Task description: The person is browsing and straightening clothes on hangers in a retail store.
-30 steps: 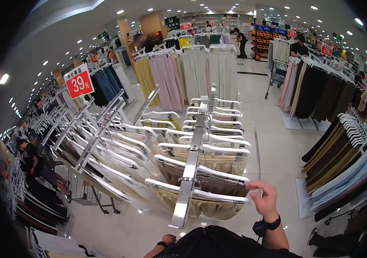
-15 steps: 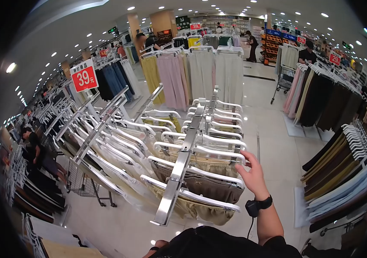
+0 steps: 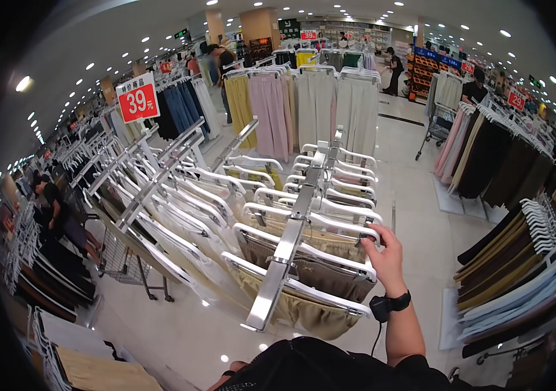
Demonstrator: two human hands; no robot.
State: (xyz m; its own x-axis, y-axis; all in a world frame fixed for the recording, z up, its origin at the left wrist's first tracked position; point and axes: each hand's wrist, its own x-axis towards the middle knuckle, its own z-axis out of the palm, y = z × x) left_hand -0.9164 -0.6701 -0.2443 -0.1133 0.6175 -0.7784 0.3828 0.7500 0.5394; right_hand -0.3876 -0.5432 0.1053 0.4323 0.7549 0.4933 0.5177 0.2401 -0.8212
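My right hand (image 3: 387,257), with a black band and corded device on the wrist, is closed around the right end of a white hanger (image 3: 340,223). Beige pants (image 3: 330,242) hang from that row. Nearer to me, brown pants (image 3: 330,277) with a small bow and khaki pants (image 3: 320,313) hang on white hangers. A metal rail (image 3: 284,254) runs through the row's middle. Just a small part of my left hand (image 3: 237,367) shows at the bottom edge beside my black shirt; its fingers are hidden.
White hangers with pale garments (image 3: 180,221) crowd the left rails. A red price sign (image 3: 138,98) stands above them. Shopping carts (image 3: 125,260) and clothing racks (image 3: 519,254) flank the tiled floor (image 3: 414,228). Several people are farther off, one at the left (image 3: 56,208).
My right hand has gone from loosely spread beside the hanger end to closed on it. The view has shifted slightly, so the rack sits a little farther right.
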